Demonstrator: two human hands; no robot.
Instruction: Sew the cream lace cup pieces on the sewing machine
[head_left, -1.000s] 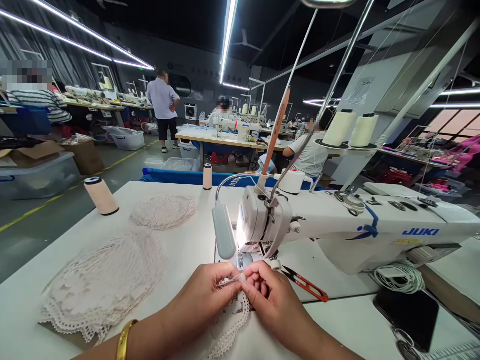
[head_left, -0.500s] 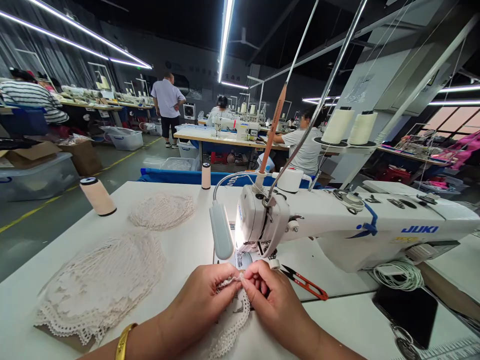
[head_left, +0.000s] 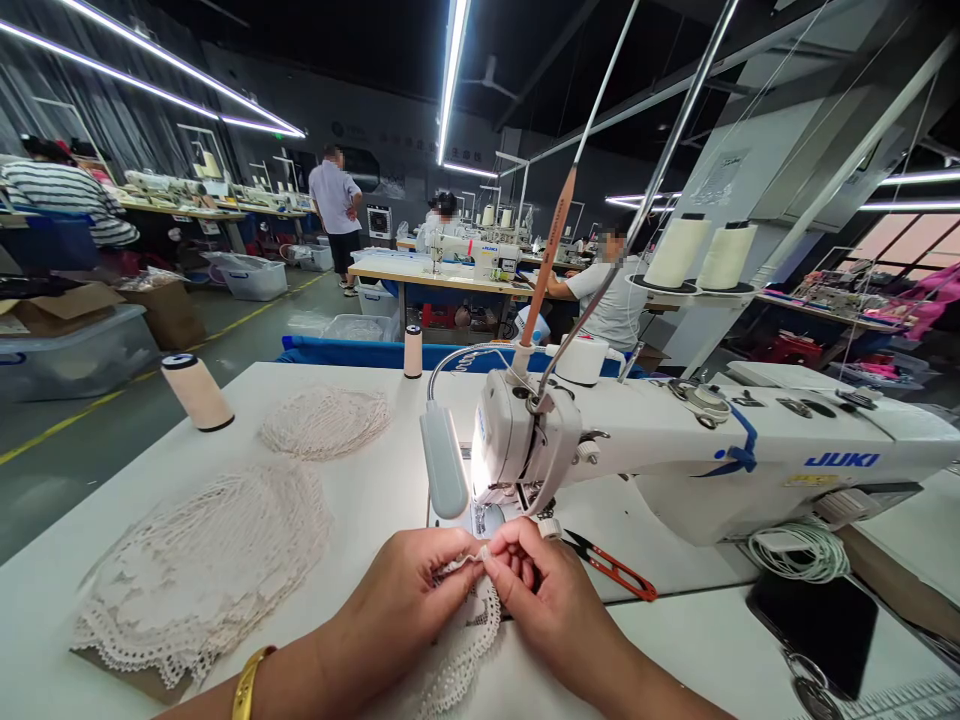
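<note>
Both hands meet in front of the needle area of a white sewing machine (head_left: pixel 645 440). My left hand (head_left: pixel 420 590) pinches a cream lace piece (head_left: pixel 457 665) between thumb and fingers. From the other side, my right hand (head_left: pixel 536 590) grips the edge of the same lace, fingertips nearly touching those of the left. The scalloped, holed border hangs down between the wrists toward the table's front. Part of the lace is hidden under the fingers. Just right of my right hand lie orange-handled thread snips (head_left: pixel 611 565).
Two lace stacks, a larger (head_left: pixel 202 570) and a smaller (head_left: pixel 326 422), lie on the left tabletop. Peach thread cones (head_left: pixel 196 392) stand behind. A lamp (head_left: pixel 442 460) hangs beside the needle. At right are a black phone (head_left: pixel 814 630) and coiled cable (head_left: pixel 799 550). Other people work beyond.
My hands and the lace hold almost the same position. In the background, the standing person has shifted slightly right and turned, and a seated person has moved their head.
</note>
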